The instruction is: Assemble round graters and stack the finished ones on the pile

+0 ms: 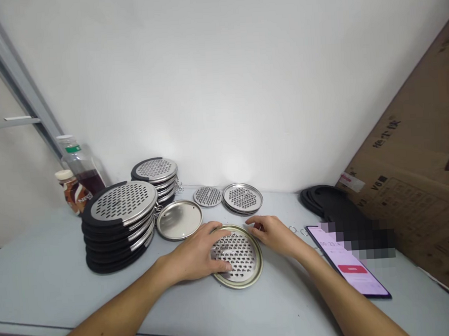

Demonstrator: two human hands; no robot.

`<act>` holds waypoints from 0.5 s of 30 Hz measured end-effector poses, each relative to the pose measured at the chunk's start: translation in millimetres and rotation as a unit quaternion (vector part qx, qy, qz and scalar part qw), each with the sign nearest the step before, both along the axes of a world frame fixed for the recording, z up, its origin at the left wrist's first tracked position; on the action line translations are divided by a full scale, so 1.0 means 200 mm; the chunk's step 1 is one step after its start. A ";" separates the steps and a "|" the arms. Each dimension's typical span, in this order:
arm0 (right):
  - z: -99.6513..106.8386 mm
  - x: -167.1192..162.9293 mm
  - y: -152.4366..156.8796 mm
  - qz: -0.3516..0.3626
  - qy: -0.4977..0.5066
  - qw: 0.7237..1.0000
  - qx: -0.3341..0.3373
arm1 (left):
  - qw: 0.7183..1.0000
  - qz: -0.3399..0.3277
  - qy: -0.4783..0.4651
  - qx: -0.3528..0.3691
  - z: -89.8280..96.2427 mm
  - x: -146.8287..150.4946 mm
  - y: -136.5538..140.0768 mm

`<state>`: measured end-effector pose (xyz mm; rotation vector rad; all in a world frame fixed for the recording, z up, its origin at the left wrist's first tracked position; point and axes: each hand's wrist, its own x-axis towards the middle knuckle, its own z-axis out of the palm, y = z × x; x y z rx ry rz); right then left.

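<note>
My left hand (204,250) grips the left side of a round metal grater plate (239,258), its thumb lying across the perforated face and its fingers over the far-left rim. The plate sits in a round metal dish with a raised, yellowish rim, flat on the table. At the upper right of that rim is my right hand (272,232), fingers bent and drawn together; whatever they may hold is hidden. A plain round metal lid (179,220) with small holes lies beyond my left hand. Farther back are a loose grater disc (208,196) and a short stack of rimmed grater plates (243,198).
Two stacks of black-edged graters (123,202) (156,169) stand at left, before two bottles (80,166) (70,190). On the right are a lit phone (348,262), small metal rings (303,231), black covers (333,199) and a cardboard box (419,176). A wall (219,87) rises behind.
</note>
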<state>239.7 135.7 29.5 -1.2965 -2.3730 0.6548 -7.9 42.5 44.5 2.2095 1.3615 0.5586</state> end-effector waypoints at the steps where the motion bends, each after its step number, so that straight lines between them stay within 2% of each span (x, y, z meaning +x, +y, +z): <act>1: 0.00 0.00 0.00 -0.002 0.001 1.000 0.005 | 1.000 -0.003 0.001 0.003 0.00 0.00 0.00; 8: -0.04 0.00 0.05 -0.055 0.017 0.995 0.083 | 0.999 -0.015 0.030 0.002 0.01 0.02 -0.01; 15: -0.11 0.01 0.13 -0.098 0.067 0.975 0.190 | 0.999 -0.026 0.031 0.018 0.00 0.02 -0.01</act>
